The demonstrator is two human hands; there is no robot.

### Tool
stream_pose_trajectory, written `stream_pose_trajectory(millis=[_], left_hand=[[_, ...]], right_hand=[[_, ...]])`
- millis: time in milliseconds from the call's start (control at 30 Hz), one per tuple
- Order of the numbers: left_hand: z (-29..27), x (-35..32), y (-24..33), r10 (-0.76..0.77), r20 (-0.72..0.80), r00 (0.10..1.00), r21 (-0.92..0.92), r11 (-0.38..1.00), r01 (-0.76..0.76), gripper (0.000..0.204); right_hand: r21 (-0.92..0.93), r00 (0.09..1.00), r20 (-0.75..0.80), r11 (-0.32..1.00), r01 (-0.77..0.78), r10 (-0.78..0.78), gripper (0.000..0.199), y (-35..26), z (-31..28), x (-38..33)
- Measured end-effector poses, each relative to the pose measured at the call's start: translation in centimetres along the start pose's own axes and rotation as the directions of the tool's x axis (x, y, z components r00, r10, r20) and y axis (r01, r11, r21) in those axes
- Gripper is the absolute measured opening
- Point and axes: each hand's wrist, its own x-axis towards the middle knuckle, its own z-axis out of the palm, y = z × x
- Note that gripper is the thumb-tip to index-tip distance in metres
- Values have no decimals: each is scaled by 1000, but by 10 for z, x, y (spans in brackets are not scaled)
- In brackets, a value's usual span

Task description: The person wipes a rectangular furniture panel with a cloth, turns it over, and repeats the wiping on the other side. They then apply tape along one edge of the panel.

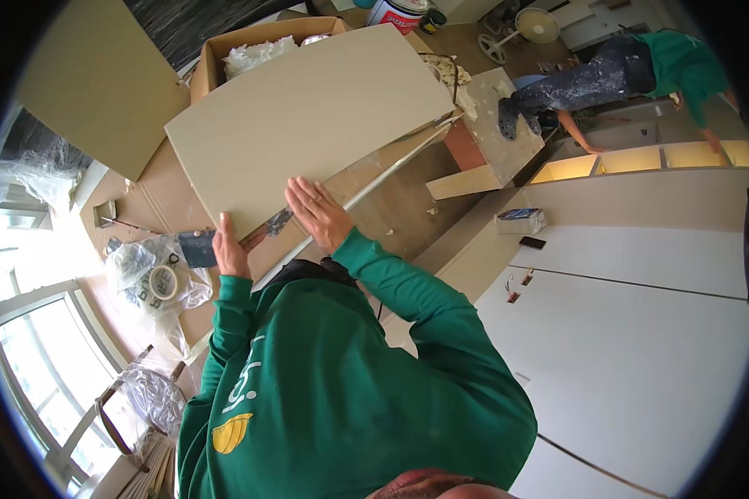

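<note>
A large beige flat panel (pixel 316 125) with one curved edge lies tilted in front of me. My left hand (pixel 233 249) grips its near left corner, thumb on top and the other fingers at the edge, partly hidden. My right hand (pixel 318 216) rests flat on the near edge, fingers stretched out. Between and beside the hands a dark, smeared flat piece (pixel 195 249) shows by the edge; its kind is unclear. A long pale strip (pixel 383 179) runs just past my right hand.
Left of me, a tape roll (pixel 163 284) lies on clear plastic over cardboard (pixel 146 195). Another beige board (pixel 100 83) stands far left, beside an open carton (pixel 216 50). A co-worker (pixel 624 66) kneels on a wooden box (pixel 495 125), leaning over lit shelving (pixel 632 160).
</note>
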Motion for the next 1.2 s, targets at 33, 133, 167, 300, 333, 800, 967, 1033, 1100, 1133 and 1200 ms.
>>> stream_pose_trajectory(millis=[33, 133, 167, 300, 333, 800, 967, 1033, 1100, 1133, 1200], left_hand=[[5, 3, 1, 26, -26, 999, 49, 999, -25, 63], [9, 6, 2, 19, -119, 993, 104, 995, -7, 65], [11, 5, 2, 40, -139, 989, 130, 991, -22, 66], [15, 6, 0, 73, -233, 970, 163, 986, -34, 64], [16, 5, 2, 73, -241, 968, 172, 985, -31, 64], [21, 4, -2, 51, -371, 927, 159, 987, 10, 54], [-16, 6, 6, 495, -382, 780, 710, 698, -95, 50], [-5, 15, 17, 746, -107, 657, 946, 280, -164, 46], [69, 29, 43, 776, 80, 626, 955, 120, -270, 45], [105, 40, 50, 751, 168, 639, 934, 87, -348, 45], [174, 68, 53, 679, 331, 655, 917, -67, -394, 45]], right_hand=[[-15, 1000, 12, 1000, 10, -10, 51, 12, -9, -2], [-112, 996, -65, 991, -73, 66, 50, 96, -43, -15], [-170, 988, -107, 977, -128, 111, 50, 137, -59, -22], [-373, 937, -257, 870, -323, 238, 58, 284, -131, -41], [-362, 932, -260, 870, -335, 251, 59, 288, -133, -41], [-249, 895, -226, 866, -434, 384, 44, 413, -171, -65], [452, 537, -200, 564, -691, 819, 40, 439, -166, -115], [909, 398, -34, 194, -369, 917, 33, 438, -151, -137], [927, 403, 99, 63, -371, 910, 31, 425, -147, -147], [929, 411, 169, -5, -371, 896, 30, 412, -146, -144], [939, 387, 201, -65, -336, 900, 11, 375, -160, -108]])
